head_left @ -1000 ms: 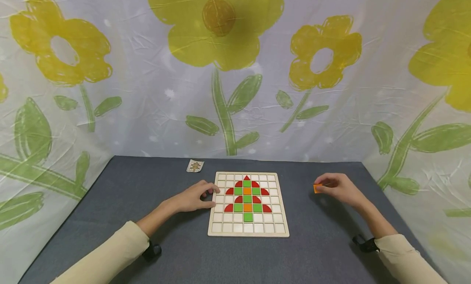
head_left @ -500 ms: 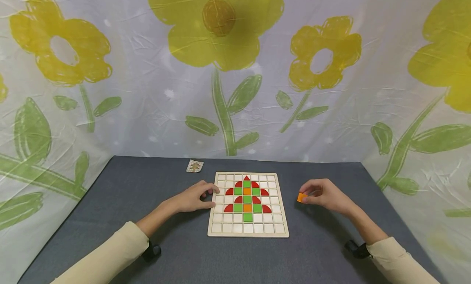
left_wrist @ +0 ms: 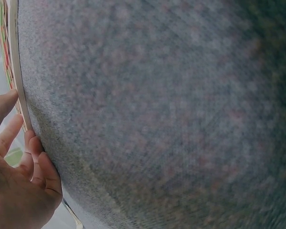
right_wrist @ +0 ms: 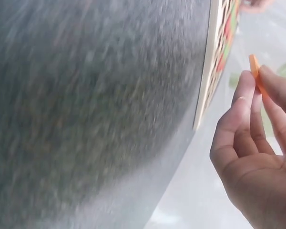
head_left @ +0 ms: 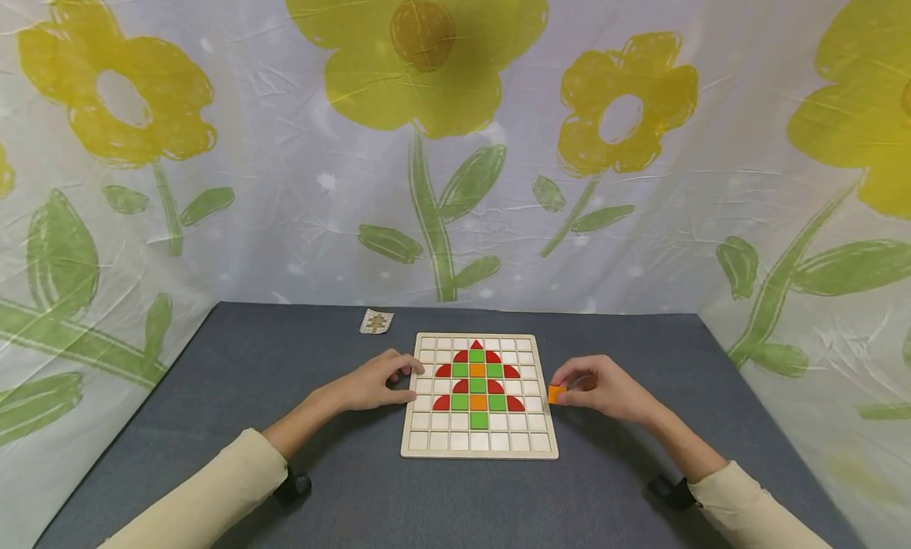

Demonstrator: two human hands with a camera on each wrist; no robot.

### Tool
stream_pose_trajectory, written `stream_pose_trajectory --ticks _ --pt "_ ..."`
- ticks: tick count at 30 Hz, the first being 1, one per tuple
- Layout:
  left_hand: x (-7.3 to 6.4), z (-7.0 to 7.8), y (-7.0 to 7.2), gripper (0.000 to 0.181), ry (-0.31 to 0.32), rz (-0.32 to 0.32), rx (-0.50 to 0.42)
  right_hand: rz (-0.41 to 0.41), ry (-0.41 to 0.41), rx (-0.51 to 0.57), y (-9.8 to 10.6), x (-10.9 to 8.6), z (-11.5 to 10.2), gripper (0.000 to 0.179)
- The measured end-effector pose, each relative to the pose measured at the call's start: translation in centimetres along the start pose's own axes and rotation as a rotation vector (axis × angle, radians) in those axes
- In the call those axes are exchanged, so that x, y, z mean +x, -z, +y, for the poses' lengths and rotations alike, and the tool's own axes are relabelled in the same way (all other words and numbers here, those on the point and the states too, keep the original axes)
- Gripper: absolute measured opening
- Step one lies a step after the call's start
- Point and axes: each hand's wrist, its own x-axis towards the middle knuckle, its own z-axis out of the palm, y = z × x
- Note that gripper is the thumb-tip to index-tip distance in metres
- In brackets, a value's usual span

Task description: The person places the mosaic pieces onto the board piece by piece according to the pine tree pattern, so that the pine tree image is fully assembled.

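A square wooden board [head_left: 480, 455] lies on the table with white cells. Red, green and orange tiles form a tree shape [head_left: 478, 384] on it. At its left edge rests my left hand [head_left: 373, 381], thumb and fingertips touching the rim with the fingers relaxed; the left wrist view shows this hand [left_wrist: 26, 186] along the board's side. My right hand [head_left: 601, 387] pinches an orange square tile [head_left: 556, 394] between thumb and fingers, at the board's right edge. In the right wrist view the thin tile [right_wrist: 254, 64] stands on edge in the fingertips.
A small patterned card [head_left: 376, 321] lies behind the board to the left, near the back of the dark grey table [head_left: 285, 335]. A curtain [head_left: 299, 232] printed with yellow flowers encloses the back and sides. Dark bands [head_left: 293, 488] sit at both wrists.
My right hand has come leftward and a little nearer across the table, bringing the orange tile to the board's right edge. The left hand and the board stay where they were.
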Motion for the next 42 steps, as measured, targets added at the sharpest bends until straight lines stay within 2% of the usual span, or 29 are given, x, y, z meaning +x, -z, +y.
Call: stream_pose_trajectory --ticks 5,10,24,34,42 --pt "0.0 -0.4 -0.2 0.038 -0.016 0.009 -0.005 -0.032 -0.019 0.024 -1.2 0.6 -0.2 0.018" --pt "0.1 -0.4 -0.1 0.038 0.005 -0.003 -0.006 -0.05 -0.046 0.005 -2.4 1.4 -0.6 0.015" --pt "0.1 -0.1 0.1 0.039 -0.007 -0.01 0.002 -0.126 -0.004 0.064 -5.8 3.1 -1.6 0.016" --pt "0.0 -0.2 0.1 0.038 -0.007 -0.012 0.008 -0.122 0.04 0.074 -7.9 4.1 -2.1 0.012" --pt "0.0 -0.4 0.0 0.039 -0.006 -0.013 0.005 -0.104 0.005 0.023 -9.2 4.6 -2.9 0.013"
